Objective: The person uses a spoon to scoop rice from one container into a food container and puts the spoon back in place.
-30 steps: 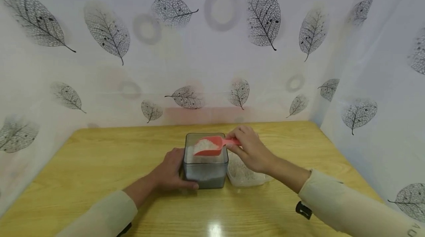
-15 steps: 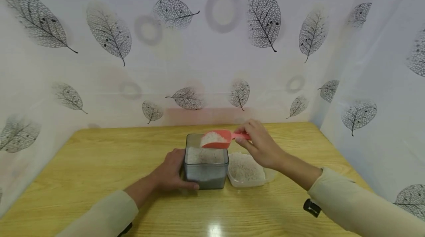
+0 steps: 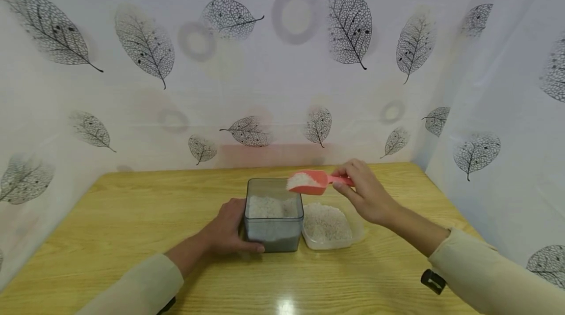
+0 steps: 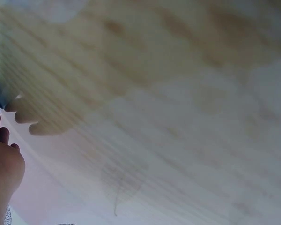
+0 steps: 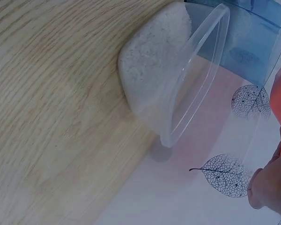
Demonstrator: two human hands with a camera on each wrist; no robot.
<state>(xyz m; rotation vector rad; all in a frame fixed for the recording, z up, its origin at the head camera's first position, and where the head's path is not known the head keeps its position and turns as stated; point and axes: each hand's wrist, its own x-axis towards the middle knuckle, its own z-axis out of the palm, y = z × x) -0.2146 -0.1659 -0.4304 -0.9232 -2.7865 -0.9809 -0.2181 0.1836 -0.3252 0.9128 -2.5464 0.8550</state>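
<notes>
My right hand (image 3: 368,197) pinches the handle of a coral-red scoop (image 3: 321,183), also seen at the edge of the right wrist view. White grains that look like rice (image 3: 301,180) lie heaped in the scoop, which is held level above the right rim of a smoky grey, see-through square container (image 3: 271,236). More of the grains fill that container part way. Around its left side and front corner my left hand (image 3: 227,230) grips it, thumb along the front. Close by on the right stands a low clear plastic tub (image 5: 171,122) with grains heaped toward its left side.
All of it stands on a wood-grain table (image 3: 154,207). Behind the table and along its sides hangs a pale curtain (image 3: 282,84) printed with dark leaf skeletons. The left wrist view mostly shows tabletop and curtain.
My right hand has carried the loaded scoop rightward and slightly up, from over the middle of the container to its right rim. The tub's grains are now less covered. My left hand stays put.
</notes>
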